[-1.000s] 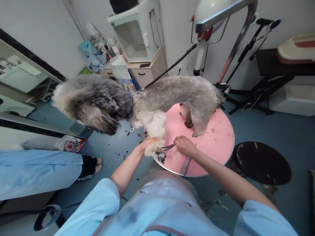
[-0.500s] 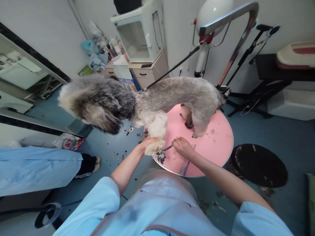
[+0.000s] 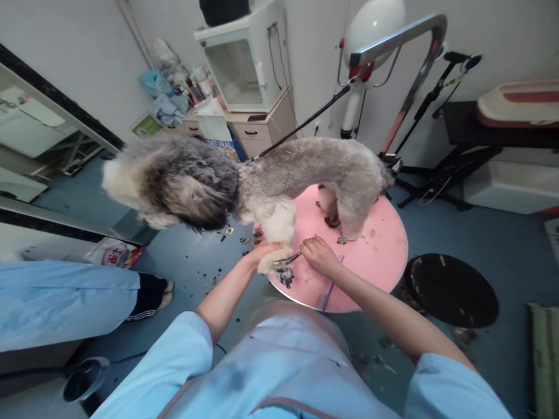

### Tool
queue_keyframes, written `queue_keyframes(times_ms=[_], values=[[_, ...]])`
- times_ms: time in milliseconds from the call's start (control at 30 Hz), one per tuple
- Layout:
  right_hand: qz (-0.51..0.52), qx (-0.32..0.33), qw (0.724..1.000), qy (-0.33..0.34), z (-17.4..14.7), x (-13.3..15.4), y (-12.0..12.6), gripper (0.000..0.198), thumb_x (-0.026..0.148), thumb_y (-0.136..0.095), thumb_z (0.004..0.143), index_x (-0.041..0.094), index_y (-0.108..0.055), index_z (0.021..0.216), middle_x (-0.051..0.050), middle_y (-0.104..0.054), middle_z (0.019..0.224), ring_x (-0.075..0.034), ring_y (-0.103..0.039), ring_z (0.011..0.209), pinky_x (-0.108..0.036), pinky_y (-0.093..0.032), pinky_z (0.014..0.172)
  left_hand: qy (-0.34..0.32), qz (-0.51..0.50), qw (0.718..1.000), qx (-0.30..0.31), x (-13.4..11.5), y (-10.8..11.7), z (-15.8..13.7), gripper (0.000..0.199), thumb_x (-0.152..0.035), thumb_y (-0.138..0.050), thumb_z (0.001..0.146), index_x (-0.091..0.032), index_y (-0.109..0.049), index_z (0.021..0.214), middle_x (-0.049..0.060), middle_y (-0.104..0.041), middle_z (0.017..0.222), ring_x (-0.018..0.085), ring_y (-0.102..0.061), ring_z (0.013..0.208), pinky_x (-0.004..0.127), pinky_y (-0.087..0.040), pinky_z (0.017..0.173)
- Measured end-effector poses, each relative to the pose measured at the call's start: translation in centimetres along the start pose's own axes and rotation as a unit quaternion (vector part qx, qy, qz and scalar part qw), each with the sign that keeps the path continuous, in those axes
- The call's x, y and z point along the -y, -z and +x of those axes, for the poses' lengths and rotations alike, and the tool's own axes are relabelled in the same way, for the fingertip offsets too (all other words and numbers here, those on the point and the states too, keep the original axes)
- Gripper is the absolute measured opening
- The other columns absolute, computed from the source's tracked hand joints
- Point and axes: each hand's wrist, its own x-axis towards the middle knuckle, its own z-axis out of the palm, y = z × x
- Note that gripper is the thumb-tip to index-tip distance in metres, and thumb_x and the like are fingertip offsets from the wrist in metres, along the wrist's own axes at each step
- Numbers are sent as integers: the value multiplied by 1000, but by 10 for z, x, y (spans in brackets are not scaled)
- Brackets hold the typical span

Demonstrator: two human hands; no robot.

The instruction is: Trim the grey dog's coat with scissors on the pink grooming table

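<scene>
A grey and white dog [image 3: 314,166] stands on a round pink table [image 3: 384,244], its head to the left. My left hand [image 3: 263,254] is closed around the dog's front leg, just above the paw [image 3: 286,276]. In my right hand [image 3: 321,256] is a pair of scissors [image 3: 289,259], its blades pointing left across the fur right above that paw. The blades look slightly parted. A black leash [image 3: 301,125] runs from the dog's neck up to a metal arm [image 3: 397,41].
A person in a blue gown [image 3: 65,302] stands at the left. A round black stool [image 3: 452,289] is right of the table. Behind the dog are a white cabinet [image 3: 236,67] and a white dryer [image 3: 375,29]. Hair clippings [image 3: 213,279] lie on the floor.
The scissors have risen from beside the toes to the fur above the paw, and their blades show more. The dog's head has turned slightly. My left hand keeps its grip.
</scene>
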Motion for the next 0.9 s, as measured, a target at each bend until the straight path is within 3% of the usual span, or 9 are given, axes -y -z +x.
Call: queue_keyframes(times_ms=[133,300,467,633,700,800,867,900], values=[[-7,11,1000,19,-7,-2,-4,26,11,-37,94,16,-63,90,-10,-63,87,-22,-53,82,-37,-38,83,14,29,999,-6,-1,1,-2,40,-25,-78,56,-14,-70,94,6,-70,90,19,-62,79,28,-46,73],[-3,-7,1000,25,-17,1,-16,26,8,-38,93,15,-63,92,-9,-64,87,-21,-55,86,-37,-38,90,15,21,1000,-12,-1,1,-2,43,-23,-78,53,-10,-69,92,7,-69,84,19,-61,76,28,-44,71],[7,-28,999,-16,-16,8,-22,22,8,-41,91,14,-62,96,-13,-64,100,-23,-54,93,-38,-39,91,12,37,999,20,1,3,2,46,-22,-75,56,-11,-67,101,5,-69,87,16,-60,74,26,-46,70],[10,-8,1000,0,-18,15,-25,23,7,-42,91,14,-63,91,-10,-66,88,-20,-56,83,-36,-41,89,28,67,996,42,3,8,1,47,-25,-73,58,-9,-66,101,6,-68,87,16,-60,74,26,-47,69],[36,8,999,-6,-26,20,-28,25,8,-40,92,15,-64,91,-10,-67,95,-20,-57,86,-35,-41,89,44,91,993,64,6,12,6,49,-28,-70,62,-9,-64,106,8,-69,90,18,-62,76,28,-48,70],[85,71,986,-121,-48,33,-37,21,10,-44,88,14,-64,94,-12,-67,103,-21,-58,95,-34,-41,88,0,192,977,89,11,27,23,54,-29,-65,69,-10,-59,119,12,-66,112,23,-62,96,33,-49,84],[103,154,940,-285,-67,44,-45,17,19,-48,88,14,-64,91,-12,-68,93,-22,-61,90,-33,-42,83,-77,307,945,88,14,41,38,56,-27,-65,71,-11,-57,124,13,-59,128,26,-55,116,36,-41,101],[105,199,899,-374,-76,51,-50,20,26,-47,89,15,-64,89,-11,-68,88,-22,-62,86,-33,-43,79,-109,361,922,89,15,49,45,56,-28,-65,71,-10,-57,124,14,-56,132,26,-50,122,37,-36,107]])
